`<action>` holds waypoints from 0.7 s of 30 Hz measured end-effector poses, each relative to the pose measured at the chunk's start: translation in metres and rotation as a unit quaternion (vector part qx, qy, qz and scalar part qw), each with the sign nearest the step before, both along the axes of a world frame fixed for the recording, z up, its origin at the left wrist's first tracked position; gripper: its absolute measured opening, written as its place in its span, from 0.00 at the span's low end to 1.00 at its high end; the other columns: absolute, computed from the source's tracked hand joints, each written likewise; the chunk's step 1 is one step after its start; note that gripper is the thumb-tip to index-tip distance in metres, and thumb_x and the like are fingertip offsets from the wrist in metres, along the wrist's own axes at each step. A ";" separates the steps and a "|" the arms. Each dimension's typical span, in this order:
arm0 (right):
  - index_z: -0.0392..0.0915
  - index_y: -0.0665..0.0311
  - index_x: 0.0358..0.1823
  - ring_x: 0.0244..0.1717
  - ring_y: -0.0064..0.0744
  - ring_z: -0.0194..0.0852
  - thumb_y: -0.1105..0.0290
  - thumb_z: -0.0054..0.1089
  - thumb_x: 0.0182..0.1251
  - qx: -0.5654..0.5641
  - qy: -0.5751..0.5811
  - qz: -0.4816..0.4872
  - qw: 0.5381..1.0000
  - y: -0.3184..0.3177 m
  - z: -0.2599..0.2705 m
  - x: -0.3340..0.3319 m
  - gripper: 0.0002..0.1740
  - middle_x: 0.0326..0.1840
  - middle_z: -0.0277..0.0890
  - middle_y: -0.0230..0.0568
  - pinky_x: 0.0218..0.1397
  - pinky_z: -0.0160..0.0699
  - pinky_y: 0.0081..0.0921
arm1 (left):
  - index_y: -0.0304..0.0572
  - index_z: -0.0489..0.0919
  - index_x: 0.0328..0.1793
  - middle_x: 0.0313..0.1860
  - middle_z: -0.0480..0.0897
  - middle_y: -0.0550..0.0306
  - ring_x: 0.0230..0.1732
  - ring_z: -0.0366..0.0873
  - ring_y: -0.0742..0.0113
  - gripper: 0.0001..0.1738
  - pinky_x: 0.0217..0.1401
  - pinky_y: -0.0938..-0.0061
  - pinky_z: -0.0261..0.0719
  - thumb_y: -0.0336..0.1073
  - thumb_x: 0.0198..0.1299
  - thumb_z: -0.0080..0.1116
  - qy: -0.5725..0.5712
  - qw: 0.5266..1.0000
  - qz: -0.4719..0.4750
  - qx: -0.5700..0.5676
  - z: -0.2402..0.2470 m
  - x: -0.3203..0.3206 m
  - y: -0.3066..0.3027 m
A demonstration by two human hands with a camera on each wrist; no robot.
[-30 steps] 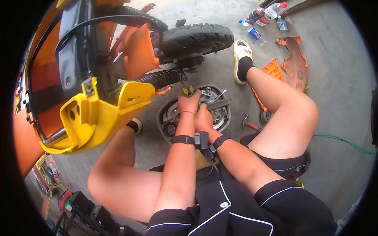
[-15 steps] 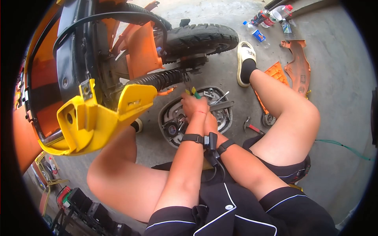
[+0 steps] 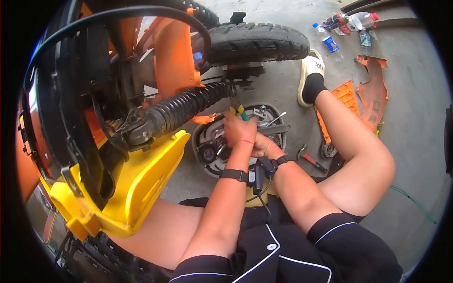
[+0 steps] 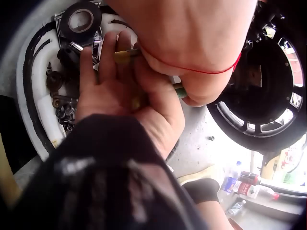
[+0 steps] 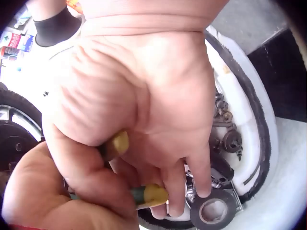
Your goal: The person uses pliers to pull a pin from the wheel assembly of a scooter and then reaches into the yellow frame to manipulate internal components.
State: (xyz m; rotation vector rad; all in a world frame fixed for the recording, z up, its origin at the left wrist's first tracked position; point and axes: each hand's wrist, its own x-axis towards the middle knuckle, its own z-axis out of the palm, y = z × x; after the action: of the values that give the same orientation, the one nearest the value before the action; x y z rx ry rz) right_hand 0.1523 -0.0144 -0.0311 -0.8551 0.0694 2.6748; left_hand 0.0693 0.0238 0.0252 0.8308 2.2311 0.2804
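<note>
In the head view my left hand [image 3: 240, 129], a red string at its wrist, grips pliers [image 3: 244, 115] with green and yellow handles, jaws pointing up beside the lower end of a black coil spring [image 3: 181, 106]. Directly below, my right hand [image 3: 265, 146] is partly covered by the left. The right wrist view shows the handle ends [image 5: 154, 195] against my right palm [image 5: 163, 110]; its thumb lies curled over one handle and several fingers extend. My left hand [image 5: 29, 196] overlaps that thumb. What the jaws touch cannot be made out.
Beneath the hands lies an oval tray [image 3: 198, 153] of tools and parts. The vehicle's yellow panel [image 3: 141, 188] and wheel [image 3: 264, 42] stand left and above. On the floor are a hammer [image 3: 314, 161], orange panels [image 3: 375, 87] and bottles [image 3: 329, 43].
The head view has shifted, so the vehicle appears larger and nearer. Both hands now appear further right; more of the right hand shows beneath the left, and the pliers' jaws are more visible.
</note>
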 end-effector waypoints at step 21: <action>0.79 0.67 0.50 0.48 0.53 0.83 0.60 0.54 0.66 0.281 -0.591 0.078 0.752 -0.025 0.017 -0.036 0.19 0.43 0.84 0.56 0.51 0.77 0.43 | 0.36 0.70 0.53 0.36 0.74 0.57 0.33 0.76 0.63 0.27 0.38 0.68 0.78 0.29 0.44 0.65 -0.455 0.869 0.008 0.193 -0.047 -0.038 -0.014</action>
State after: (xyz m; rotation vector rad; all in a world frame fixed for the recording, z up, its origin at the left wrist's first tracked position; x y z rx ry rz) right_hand 0.1167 -0.0399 -0.0136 -2.1142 -1.0542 1.5761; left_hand 0.0317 0.0103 -0.0215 0.6694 1.2954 0.9364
